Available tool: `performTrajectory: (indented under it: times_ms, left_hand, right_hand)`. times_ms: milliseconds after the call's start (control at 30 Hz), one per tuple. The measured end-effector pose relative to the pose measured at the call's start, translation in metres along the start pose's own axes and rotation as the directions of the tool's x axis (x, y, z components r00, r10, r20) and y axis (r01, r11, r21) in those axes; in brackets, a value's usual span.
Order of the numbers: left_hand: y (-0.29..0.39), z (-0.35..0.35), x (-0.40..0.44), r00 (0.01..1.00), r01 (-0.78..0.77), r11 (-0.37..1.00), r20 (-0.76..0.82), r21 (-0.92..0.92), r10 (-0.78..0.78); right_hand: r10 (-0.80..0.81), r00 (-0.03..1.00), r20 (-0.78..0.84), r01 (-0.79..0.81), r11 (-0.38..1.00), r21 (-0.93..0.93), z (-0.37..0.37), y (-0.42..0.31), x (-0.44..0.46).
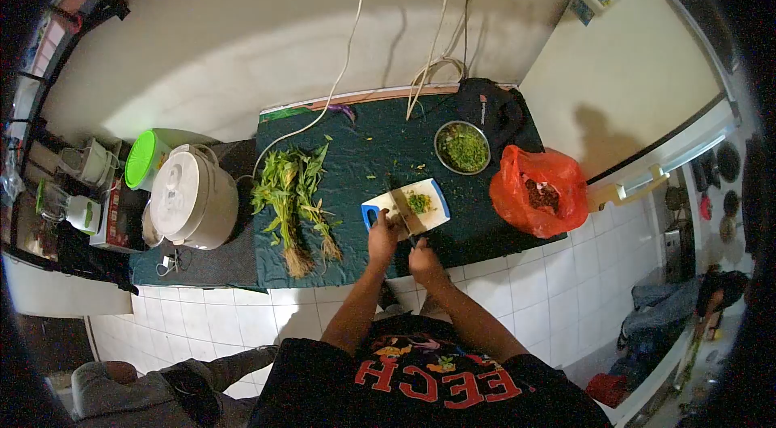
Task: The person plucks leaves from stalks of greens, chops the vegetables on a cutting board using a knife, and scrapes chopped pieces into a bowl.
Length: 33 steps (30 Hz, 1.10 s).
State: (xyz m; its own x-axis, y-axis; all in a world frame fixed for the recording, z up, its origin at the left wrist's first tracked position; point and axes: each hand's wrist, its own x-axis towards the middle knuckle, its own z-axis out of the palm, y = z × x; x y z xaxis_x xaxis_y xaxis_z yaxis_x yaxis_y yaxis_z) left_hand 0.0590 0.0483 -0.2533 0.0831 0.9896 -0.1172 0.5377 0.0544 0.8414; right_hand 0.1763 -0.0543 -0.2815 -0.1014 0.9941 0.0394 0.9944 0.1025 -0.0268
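1. Basically, the right hand (422,260) is closed round the dark handle of a broad-bladed knife (408,215), at the near edge of the cutting board (437,217).
2. The left hand (383,239) is at the board's left end, its fingers bent close to the blade; whether they grip anything, I cannot tell.
3. The knife's blade lies across the board, slanting away from the person and a little to the left. Just to its right, on the white surface, sits a small heap of chopped greens (419,202). The board has blue ends and rests on the dark green cloth of the desk (360,185).
4. Beyond the board and to its right, a round metal bowl (437,155) holds a larger amount of finely cut greens. Near it, at the right end of the desk, stands an open red plastic bag (517,210) with dark reddish-brown contents. A black bag (495,111) is behind the bowl.
5. Left of the board, well apart from it, lie leafy stalks (289,185), roots pointing towards the person.
6. Farther left are a white rice cooker (194,198) and a container with a bright green lid (144,160).
7. Another person in grey trousers (133,387) is at the lower left.
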Motion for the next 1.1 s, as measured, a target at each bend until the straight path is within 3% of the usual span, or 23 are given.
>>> performTrajectory:
  times_ms: [33, 67, 133, 200, 333, 433, 533, 633, 667, 867, 1033, 1100]
  left_hand:
    - [-0.001, 0.000, -0.003, 0.999, -0.042, 0.999, -0.018, -0.002, 0.042]
    - [-0.002, 0.000, -0.006, 0.996, -0.083, 0.997, -0.034, -0.003, 0.083]
    - [0.000, 0.001, -0.008, 0.995, -0.084, 0.996, -0.043, 0.031, 0.085]
    - [-0.002, 0.001, -0.012, 0.995, -0.081, 0.994, -0.048, 0.067, 0.084]
    - [-0.005, 0.000, -0.010, 0.999, -0.025, 1.000, -0.029, -0.017, 0.025]
    - [0.002, -0.004, -0.009, 0.999, -0.018, 0.997, -0.047, -0.075, 0.015]
    - [0.011, -0.009, -0.009, 0.997, -0.031, 0.996, -0.069, -0.088, 0.025]
    - [0.010, -0.011, -0.010, 0.998, -0.012, 1.000, -0.066, -0.027, 0.011]
    - [0.009, -0.011, -0.010, 0.998, 0.013, 1.000, -0.055, 0.001, -0.013]
    - [-0.011, -0.001, -0.010, 1.000, -0.002, 0.991, -0.002, 0.132, 0.002]
    - [-0.004, -0.015, -0.017, 0.999, -0.005, 0.999, -0.042, 0.033, 0.007]
    - [-0.007, -0.023, -0.022, 0.997, -0.028, 0.999, -0.070, 0.023, 0.029]
  right_hand:
    - [0.000, 0.999, -0.038, -0.001, 1.000, -0.028, -0.009, 0.001, 0.004]
    - [0.045, 0.996, 0.074, -0.059, 0.978, 0.199, -0.047, 0.003, 0.019]
    - [0.063, 0.980, 0.191, -0.137, 0.904, 0.406, -0.066, 0.002, 0.028]
    - [0.247, 0.934, 0.259, -0.349, 0.789, 0.506, -0.066, -0.002, 0.026]
    - [0.229, 0.930, 0.288, -0.350, 0.790, 0.503, -0.039, -0.007, 0.003]
    - [0.119, 0.990, 0.082, -0.144, 0.848, 0.509, -0.067, 0.000, 0.013]
    - [0.097, 0.952, 0.291, -0.222, 0.872, 0.436, -0.089, 0.000, 0.028]
    - [0.068, 0.969, 0.236, -0.164, 0.895, 0.415, -0.078, -0.008, 0.009]
    - [0.124, 0.954, 0.274, -0.227, 0.893, 0.389, -0.049, -0.007, -0.002]
    - [0.201, 0.925, 0.323, -0.327, 0.855, 0.404, -0.073, -0.002, 0.025]
    - [0.221, 0.935, 0.277, -0.330, 0.828, 0.453, -0.056, -0.015, 0.010]
    - [0.246, 0.917, 0.314, -0.346, 0.881, 0.322, -0.045, -0.017, -0.002]
